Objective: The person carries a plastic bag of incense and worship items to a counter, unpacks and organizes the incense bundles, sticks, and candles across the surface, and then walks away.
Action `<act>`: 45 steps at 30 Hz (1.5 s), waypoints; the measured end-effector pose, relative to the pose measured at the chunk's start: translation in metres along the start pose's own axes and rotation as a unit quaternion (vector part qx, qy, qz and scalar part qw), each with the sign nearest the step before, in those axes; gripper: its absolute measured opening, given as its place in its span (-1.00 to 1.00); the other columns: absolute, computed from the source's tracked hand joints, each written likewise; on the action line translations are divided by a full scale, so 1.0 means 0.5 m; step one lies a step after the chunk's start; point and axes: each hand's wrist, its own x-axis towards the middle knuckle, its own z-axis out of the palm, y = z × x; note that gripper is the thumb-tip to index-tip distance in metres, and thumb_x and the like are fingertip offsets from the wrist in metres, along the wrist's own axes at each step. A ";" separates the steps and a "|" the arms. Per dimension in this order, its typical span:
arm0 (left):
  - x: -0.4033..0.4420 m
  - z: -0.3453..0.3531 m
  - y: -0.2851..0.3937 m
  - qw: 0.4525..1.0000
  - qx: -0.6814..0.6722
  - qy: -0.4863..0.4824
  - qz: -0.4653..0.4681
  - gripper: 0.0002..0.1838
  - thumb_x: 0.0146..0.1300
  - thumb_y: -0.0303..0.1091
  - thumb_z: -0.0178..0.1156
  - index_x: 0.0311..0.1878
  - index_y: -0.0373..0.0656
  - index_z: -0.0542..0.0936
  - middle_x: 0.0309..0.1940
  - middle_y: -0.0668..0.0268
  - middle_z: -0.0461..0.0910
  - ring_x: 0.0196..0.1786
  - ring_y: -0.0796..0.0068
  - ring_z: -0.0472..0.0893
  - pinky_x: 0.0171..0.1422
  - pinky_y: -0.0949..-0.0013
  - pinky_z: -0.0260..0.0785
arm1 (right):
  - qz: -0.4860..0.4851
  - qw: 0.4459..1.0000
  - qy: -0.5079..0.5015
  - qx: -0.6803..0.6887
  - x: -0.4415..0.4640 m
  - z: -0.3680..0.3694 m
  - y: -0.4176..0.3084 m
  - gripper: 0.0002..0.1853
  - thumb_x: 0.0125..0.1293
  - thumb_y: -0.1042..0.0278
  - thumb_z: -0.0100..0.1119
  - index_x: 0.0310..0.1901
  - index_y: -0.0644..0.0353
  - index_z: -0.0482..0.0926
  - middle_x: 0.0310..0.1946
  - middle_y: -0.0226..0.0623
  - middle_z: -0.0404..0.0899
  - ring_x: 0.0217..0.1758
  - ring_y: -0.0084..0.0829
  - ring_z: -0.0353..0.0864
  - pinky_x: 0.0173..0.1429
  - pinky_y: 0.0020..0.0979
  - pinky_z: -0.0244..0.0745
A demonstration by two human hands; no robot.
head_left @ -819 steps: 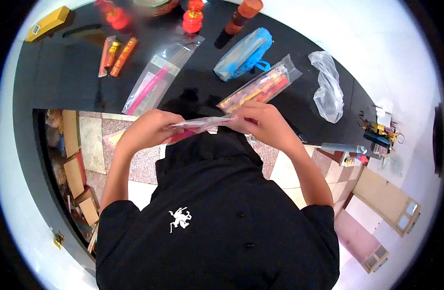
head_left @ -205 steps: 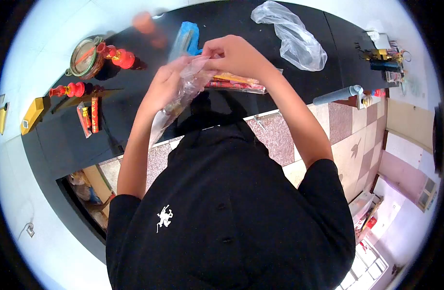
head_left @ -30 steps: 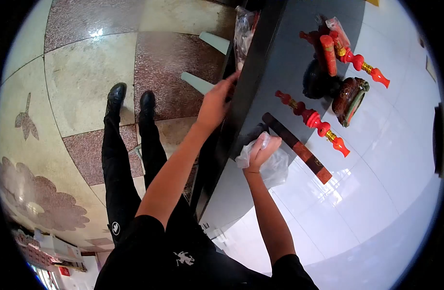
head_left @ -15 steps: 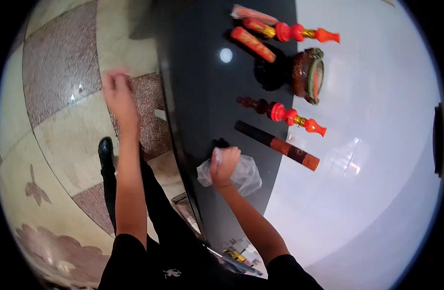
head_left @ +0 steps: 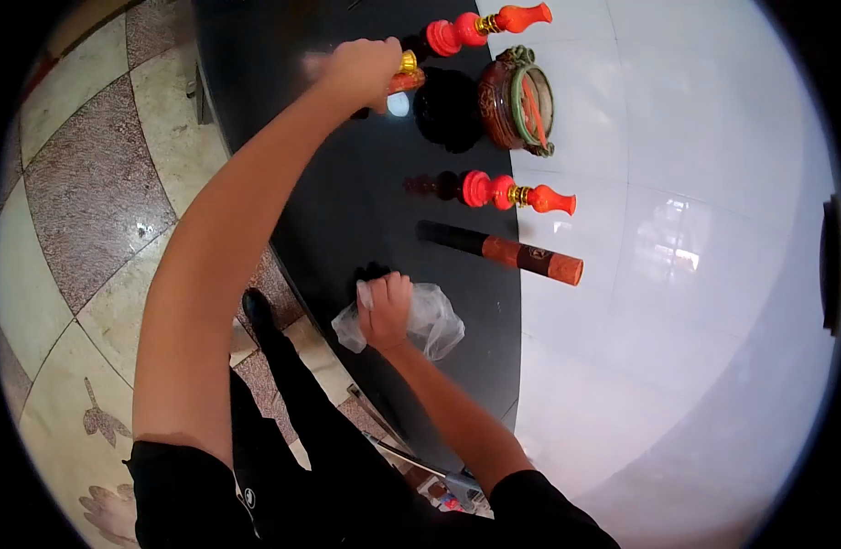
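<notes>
My left hand (head_left: pixel 364 69) reaches over the far part of the black tabletop, its fingers curled round a red packet (head_left: pixel 405 83) with patterned wrapping. A gold piece (head_left: pixel 409 62) shows beside its knuckles; the hand hides most of what lies there. My right hand (head_left: pixel 387 306) is closed on a crumpled clear plastic bag (head_left: pixel 436 320), low over the nearer part of the tabletop. What the bag holds, if anything, cannot be made out.
Beyond my left hand stands a red-and-gold candlestick (head_left: pixel 457 35), with a brown-and-green incense pot (head_left: pixel 503 101) alongside. A second candlestick (head_left: pixel 480 188) and an orange-brown tube (head_left: pixel 535 260) stand nearer. The glossy black tabletop (head_left: pixel 324 206) meets a white tiled wall (head_left: pixel 622 302).
My left hand has swung from over the floor to the red packet on the tabletop. My right hand keeps hold of the plastic bag. The view has shifted.
</notes>
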 end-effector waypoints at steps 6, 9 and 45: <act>-0.258 -0.017 -0.117 0.921 -0.341 0.190 0.001 -0.11 -0.09 -0.12 0.57 0.32 -0.25 0.44 0.05 0.11 0.65 0.04 0.23 0.67 0.17 0.25 0.52 | -0.005 1.000 0.012 -0.012 0.005 0.002 -0.002 -0.83 0.21 0.33 0.17 -0.21 0.20 0.52 -0.27 -0.03 0.34 -0.21 0.03 0.33 -0.14 -0.04 0.20; -0.520 0.057 -0.202 0.652 -0.699 0.292 -0.016 -0.37 0.14 -0.21 0.41 0.24 -0.22 0.45 -0.14 0.21 0.60 -0.13 0.45 0.62 -0.01 0.37 0.52 | 0.004 0.999 0.000 -0.045 -0.016 0.027 0.018 -0.83 0.22 0.31 0.17 -0.23 0.20 0.51 -0.27 -0.02 0.34 -0.19 0.03 0.34 -0.11 -0.04 0.21; -0.337 0.366 -0.299 0.839 -0.406 0.344 -0.117 -0.44 0.52 -0.13 0.03 0.35 -0.43 0.40 0.27 -0.05 0.53 0.31 0.13 0.51 0.45 0.23 0.25 | -0.008 0.999 -0.034 -0.016 -0.041 0.007 0.021 -0.81 0.15 0.30 0.22 -0.24 0.19 0.56 -0.27 -0.11 0.38 -0.19 -0.10 0.38 -0.10 -0.05 0.25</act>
